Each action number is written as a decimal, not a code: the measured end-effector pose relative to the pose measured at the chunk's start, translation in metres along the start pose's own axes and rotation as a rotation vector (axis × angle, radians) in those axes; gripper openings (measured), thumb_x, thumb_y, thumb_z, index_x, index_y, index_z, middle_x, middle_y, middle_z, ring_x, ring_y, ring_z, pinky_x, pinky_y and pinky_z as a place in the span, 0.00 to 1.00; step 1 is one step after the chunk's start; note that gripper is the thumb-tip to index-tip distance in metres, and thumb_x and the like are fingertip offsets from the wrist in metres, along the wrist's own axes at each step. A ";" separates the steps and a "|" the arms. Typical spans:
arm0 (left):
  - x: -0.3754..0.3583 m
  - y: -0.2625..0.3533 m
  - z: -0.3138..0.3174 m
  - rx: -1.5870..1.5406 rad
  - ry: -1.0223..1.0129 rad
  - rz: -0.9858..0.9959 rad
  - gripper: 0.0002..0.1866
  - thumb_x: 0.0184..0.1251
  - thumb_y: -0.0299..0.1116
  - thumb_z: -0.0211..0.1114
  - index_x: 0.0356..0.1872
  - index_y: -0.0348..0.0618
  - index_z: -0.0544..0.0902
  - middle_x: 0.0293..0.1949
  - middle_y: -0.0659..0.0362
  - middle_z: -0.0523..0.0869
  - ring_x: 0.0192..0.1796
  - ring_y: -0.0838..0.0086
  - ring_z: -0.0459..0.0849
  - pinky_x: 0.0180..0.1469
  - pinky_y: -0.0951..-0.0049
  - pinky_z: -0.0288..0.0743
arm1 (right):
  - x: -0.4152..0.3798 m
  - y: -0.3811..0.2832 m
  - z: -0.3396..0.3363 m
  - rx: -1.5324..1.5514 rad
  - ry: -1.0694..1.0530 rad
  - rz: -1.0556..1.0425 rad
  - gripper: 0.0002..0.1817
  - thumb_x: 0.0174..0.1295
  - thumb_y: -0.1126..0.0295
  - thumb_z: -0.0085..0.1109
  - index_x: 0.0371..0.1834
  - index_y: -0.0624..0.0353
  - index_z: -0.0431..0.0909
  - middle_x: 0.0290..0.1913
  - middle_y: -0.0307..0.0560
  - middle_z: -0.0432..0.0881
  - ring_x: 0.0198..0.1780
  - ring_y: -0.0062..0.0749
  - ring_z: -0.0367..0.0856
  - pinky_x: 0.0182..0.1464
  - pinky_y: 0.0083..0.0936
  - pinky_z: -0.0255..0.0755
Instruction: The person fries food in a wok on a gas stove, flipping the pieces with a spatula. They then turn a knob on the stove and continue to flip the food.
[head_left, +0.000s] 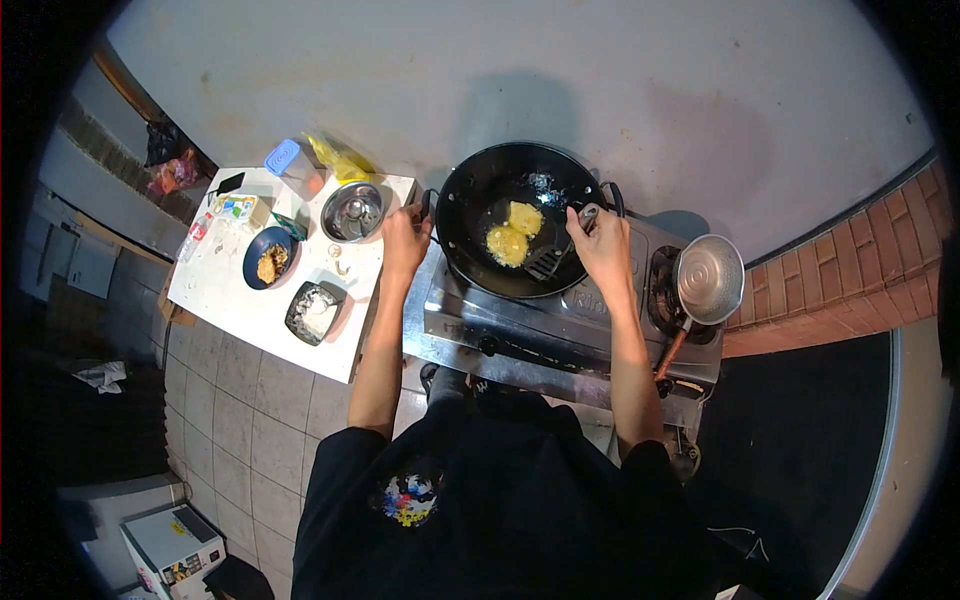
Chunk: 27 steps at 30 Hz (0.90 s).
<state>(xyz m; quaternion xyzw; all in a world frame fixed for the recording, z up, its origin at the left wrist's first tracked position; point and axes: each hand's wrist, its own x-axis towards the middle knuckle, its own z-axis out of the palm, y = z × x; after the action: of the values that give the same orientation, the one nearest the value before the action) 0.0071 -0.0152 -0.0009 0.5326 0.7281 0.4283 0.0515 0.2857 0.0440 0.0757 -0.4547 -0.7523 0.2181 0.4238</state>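
A large black wok [480, 270] sits on the gas stove, with two yellow battered pieces [507, 246] frying side by side in its oil. My left hand [404, 243] is closed at the wok's left side handle. In my closed right hand [602, 245] is a slotted spatula [544, 262], its grey handle end showing above my fingers. The spatula's dark slotted head lies inside the wok, right of the lower piece and close to it.
Right of the wok, a metal saucepan [710, 278] rests on the other burner of the stove [520, 340]. The white table [230, 310] holds a steel bowl [352, 211], a dark plate with fried food [270, 258], a square bowl of white powder [314, 313] and a lidded plastic container [294, 168].
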 end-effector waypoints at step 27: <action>0.001 -0.005 0.003 0.012 -0.006 0.005 0.14 0.55 0.25 0.66 0.43 0.28 0.83 0.36 0.38 0.85 0.40 0.51 0.86 0.43 0.62 0.77 | -0.004 0.003 0.015 0.181 -0.013 0.211 0.20 0.62 0.64 0.62 0.16 0.64 0.73 0.09 0.42 0.73 0.09 0.21 0.72 0.11 0.19 0.62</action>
<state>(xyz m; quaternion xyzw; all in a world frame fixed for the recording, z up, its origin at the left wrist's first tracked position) 0.0043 -0.0132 -0.0055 0.5359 0.7294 0.4224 0.0494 0.2759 0.0430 0.0635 -0.4898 -0.6803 0.3314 0.4330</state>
